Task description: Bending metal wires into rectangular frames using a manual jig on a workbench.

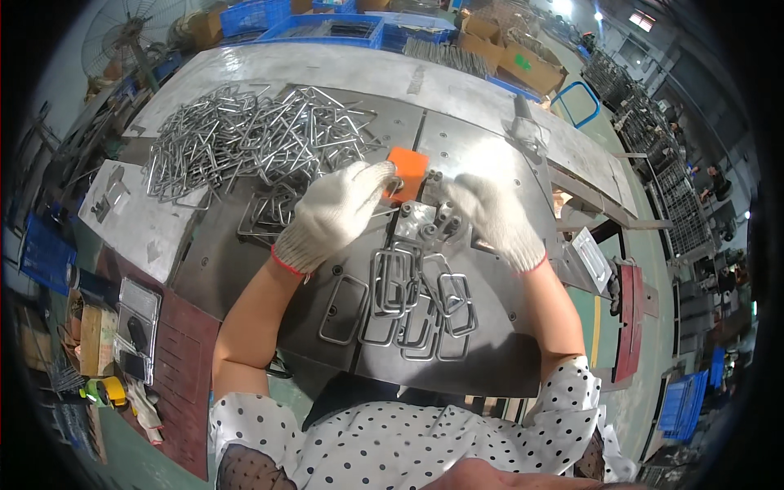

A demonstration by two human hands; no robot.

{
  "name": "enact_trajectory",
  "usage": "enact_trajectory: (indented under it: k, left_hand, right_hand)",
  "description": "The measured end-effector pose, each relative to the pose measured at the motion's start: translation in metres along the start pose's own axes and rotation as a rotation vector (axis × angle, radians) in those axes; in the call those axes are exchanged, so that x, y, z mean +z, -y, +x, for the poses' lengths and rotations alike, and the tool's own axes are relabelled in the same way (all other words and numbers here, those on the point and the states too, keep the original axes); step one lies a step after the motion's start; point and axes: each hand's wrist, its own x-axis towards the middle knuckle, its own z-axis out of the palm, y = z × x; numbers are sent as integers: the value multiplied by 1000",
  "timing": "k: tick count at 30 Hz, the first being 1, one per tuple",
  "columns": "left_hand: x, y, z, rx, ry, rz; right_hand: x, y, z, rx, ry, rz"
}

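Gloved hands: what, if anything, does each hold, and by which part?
The left hand may hold a thin metal rod, but the grip's place is hidden; whether the right hand, beside the metal fixture, holds anything cannot be told.

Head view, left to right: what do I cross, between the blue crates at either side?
Left blue crate → silver tray → left gloved hand → orange block → right gloved hand → dark red board → right blue crate.
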Motion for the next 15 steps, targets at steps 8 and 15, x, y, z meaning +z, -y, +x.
enact_trajectory:
  k: [8,15]
  left_hand:
    - [2,-4,3,112,-72,-84]
    - [12,-14,1,-89,-10,-362]
  right_hand:
    - [29,-5,-14,-232,-54,-200]
    - [23,21,4,-364,-17,169]
